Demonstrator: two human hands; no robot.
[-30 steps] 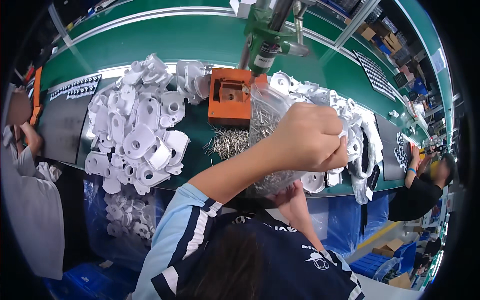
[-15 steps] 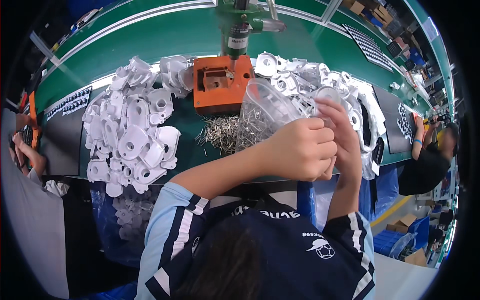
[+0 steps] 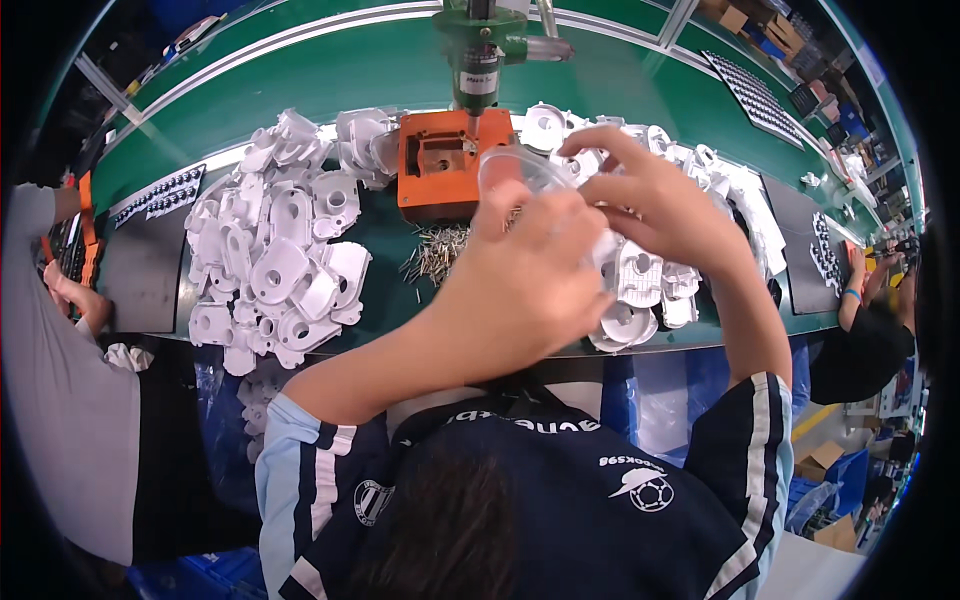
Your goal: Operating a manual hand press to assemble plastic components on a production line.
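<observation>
My left hand [image 3: 535,265] is closed, slightly blurred, around a clear plastic bag [image 3: 525,170]. The bag's rounded, see-through part rises past the fingers toward the orange fixture [image 3: 445,190]. My right hand [image 3: 655,200] is just beyond and to the right, its curled fingers apart beside the bag; whether a fingertip touches the film is hard to tell. Loose metal pins [image 3: 432,255] lie in a heap left of my left hand, partly covered by it. Over the fixture hangs the green press head [image 3: 478,80].
White plastic housings [image 3: 280,270] are piled on the left, with more white parts [image 3: 635,275] to the right. Dark mats with small black parts [image 3: 822,250] lie at both sides. Co-workers sit at left [image 3: 70,380] and right [image 3: 865,345].
My hands have moved apart, the left going left and the right going up. The plastic bag has shifted and its lower part is now behind my left hand. The view has shifted slightly.
</observation>
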